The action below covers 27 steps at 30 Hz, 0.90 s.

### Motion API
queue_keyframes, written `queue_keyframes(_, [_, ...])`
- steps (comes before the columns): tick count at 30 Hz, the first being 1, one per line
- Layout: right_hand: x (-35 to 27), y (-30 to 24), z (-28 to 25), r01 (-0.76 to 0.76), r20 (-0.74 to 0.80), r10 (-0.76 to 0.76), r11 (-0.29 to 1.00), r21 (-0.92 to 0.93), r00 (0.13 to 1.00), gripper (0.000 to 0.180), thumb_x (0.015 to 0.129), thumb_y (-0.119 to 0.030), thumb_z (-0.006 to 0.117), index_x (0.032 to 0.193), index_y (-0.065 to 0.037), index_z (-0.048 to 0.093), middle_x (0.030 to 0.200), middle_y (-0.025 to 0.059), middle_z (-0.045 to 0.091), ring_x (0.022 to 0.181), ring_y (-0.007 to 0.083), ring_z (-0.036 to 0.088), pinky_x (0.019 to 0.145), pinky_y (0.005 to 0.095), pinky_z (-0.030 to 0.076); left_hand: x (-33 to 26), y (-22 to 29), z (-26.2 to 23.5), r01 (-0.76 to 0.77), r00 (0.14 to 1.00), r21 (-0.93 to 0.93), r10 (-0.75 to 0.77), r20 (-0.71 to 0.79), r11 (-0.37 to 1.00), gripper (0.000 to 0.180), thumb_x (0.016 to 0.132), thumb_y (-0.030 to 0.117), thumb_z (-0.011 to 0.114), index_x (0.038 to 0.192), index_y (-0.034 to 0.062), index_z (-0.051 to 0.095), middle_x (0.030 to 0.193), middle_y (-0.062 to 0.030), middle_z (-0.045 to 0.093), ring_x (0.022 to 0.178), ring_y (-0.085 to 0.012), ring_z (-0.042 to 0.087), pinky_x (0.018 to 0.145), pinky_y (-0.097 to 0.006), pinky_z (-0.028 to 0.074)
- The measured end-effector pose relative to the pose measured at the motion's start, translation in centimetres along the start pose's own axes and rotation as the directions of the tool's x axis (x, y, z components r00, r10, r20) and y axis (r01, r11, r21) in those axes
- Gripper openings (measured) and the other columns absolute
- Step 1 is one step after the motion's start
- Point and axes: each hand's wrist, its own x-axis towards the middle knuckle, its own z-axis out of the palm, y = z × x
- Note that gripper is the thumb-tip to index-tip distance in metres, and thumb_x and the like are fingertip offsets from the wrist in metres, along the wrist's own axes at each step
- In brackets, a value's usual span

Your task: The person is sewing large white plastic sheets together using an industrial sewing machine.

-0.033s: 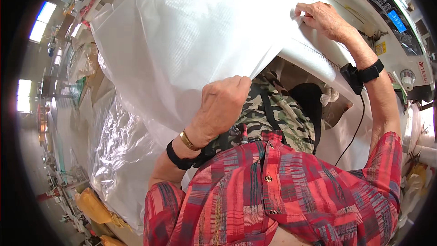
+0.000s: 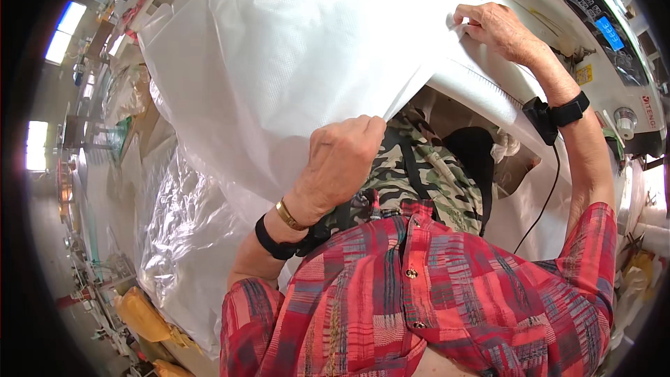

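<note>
A large white woven sheet (image 2: pixel 279 63) is stretched across the upper middle of the view. My left hand (image 2: pixel 342 160) is closed over its lower edge, close to my chest. My right hand (image 2: pixel 495 28) pinches the same edge farther up, next to the head of a sewing machine (image 2: pixel 607 35). Between the two hands the edge runs taut and slanted. I have a black band and a gold bracelet on my left wrist. On my right wrist sits a black band with a cable hanging from it.
Crinkled clear plastic film (image 2: pixel 181 223) lies bunched below the sheet on the left. Yellow bags (image 2: pixel 143 314) sit at the lower left. The sewing machine's control panel (image 2: pixel 593 10) is at the upper right. Bright windows show at the far left.
</note>
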Motion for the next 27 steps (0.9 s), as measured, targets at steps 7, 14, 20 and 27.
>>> queue_keyframes(7, [0.2, -0.4, -1.4, -0.018, 0.092, 0.015, 0.999, 0.036, 0.996, 0.008, 0.092, -0.013, 0.057, 0.094, -0.006, 0.054, 0.076, 0.0118, 0.062, 0.082, 0.0276, 0.065, 0.076, 0.0418, 0.051, 0.2, 0.5, -0.2, -0.013, 1.0, 0.039, 0.012, 0.026, 0.999, 0.011, 0.078, 0.003, 0.064, 0.081, 0.0037, 0.053, 0.072, -0.0095, 0.053, 0.067, -0.0277, 0.058, 0.057, -0.037, 0.046])
queue_keyframes(14, [0.0, 1.0, 0.2, 0.22, -0.177, -0.21, 0.975, 0.041, 0.962, 0.005, 0.093, -0.007, 0.056, 0.093, -0.006, 0.051, 0.086, 0.0099, 0.056, 0.083, 0.0283, 0.058, 0.074, 0.0386, 0.048, 0.7, 1.3, -0.5, -0.045, 0.998, 0.085, 0.048, -0.029, 0.995, 0.012, 0.076, 0.0, 0.066, 0.086, 0.0023, 0.06, 0.073, -0.0085, 0.052, 0.075, -0.0237, 0.055, 0.061, -0.035, 0.047])
queue_keyframes(20, [0.4, 1.9, 0.1, 0.159, -0.07, -0.151, 0.978, 0.136, 0.986, 0.005, 0.094, -0.009, 0.057, 0.098, -0.006, 0.054, 0.085, 0.0082, 0.057, 0.081, 0.0234, 0.057, 0.075, 0.037, 0.047, 0.1, 2.0, -1.2, 0.048, 0.999, -0.013, -0.048, -0.005, 0.999, 0.046, 0.078, -0.005, 0.063, 0.123, 0.0032, 0.062, 0.08, -0.0103, 0.058, 0.069, -0.0257, 0.057, 0.061, -0.036, 0.047])
queue_keyframes(27, [0.8, 1.5, -0.1, -0.017, 0.051, 0.002, 0.959, 0.284, 0.999, 0.008, 0.096, -0.017, 0.057, 0.097, -0.009, 0.057, 0.087, 0.0042, 0.06, 0.081, 0.0202, 0.057, 0.076, 0.0362, 0.047, -0.4, 1.4, -0.5, 0.067, 0.996, -0.179, -0.076, -0.042, 0.981, 0.05, 0.08, -0.011, 0.06, 0.128, 0.0015, 0.059, 0.087, -0.0118, 0.06, 0.065, -0.0276, 0.061, 0.058, -0.037, 0.049])
